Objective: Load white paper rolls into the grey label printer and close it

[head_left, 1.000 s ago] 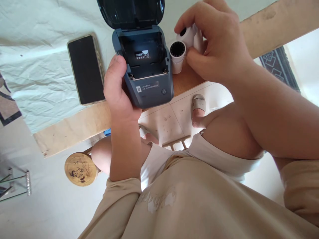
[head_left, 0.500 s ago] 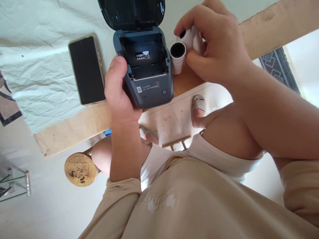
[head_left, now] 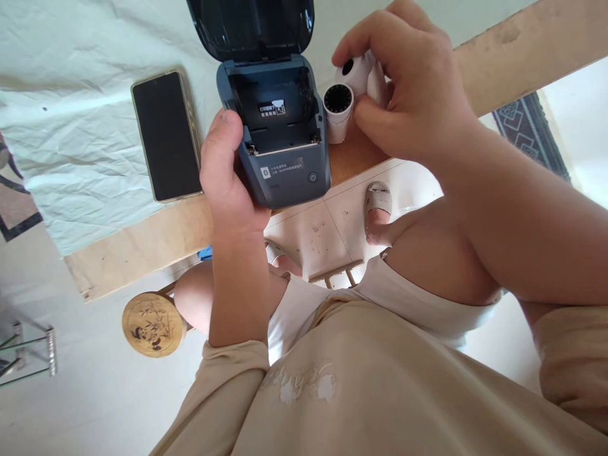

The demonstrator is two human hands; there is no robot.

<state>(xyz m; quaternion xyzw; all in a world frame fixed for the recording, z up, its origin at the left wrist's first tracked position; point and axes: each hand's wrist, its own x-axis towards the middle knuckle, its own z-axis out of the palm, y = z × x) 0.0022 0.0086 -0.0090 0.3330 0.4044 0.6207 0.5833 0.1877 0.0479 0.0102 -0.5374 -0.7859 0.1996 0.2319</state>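
A dark blue label printer point(head_left: 280, 174) stands tilted near the table's front edge, its black lid point(head_left: 251, 25) raised and its inner bay showing a small printed label. My left hand point(head_left: 228, 171) grips the printer's left side, thumb on its rim. Right of the printer, a white roll with a black core point(head_left: 338, 104) stands beside it. My right hand point(head_left: 408, 82) has its fingers and thumb around another white roll point(head_left: 354, 73), which touches the first. The palm side of that hand is hidden.
A phone with a dark screen point(head_left: 166, 136) lies left of the printer on a pale green cloth point(head_left: 85, 126). The wooden table edge point(head_left: 142, 237) runs across in front. Below are a round wooden stool point(head_left: 154, 324) and a glass rack point(head_left: 28, 354) at the far left.
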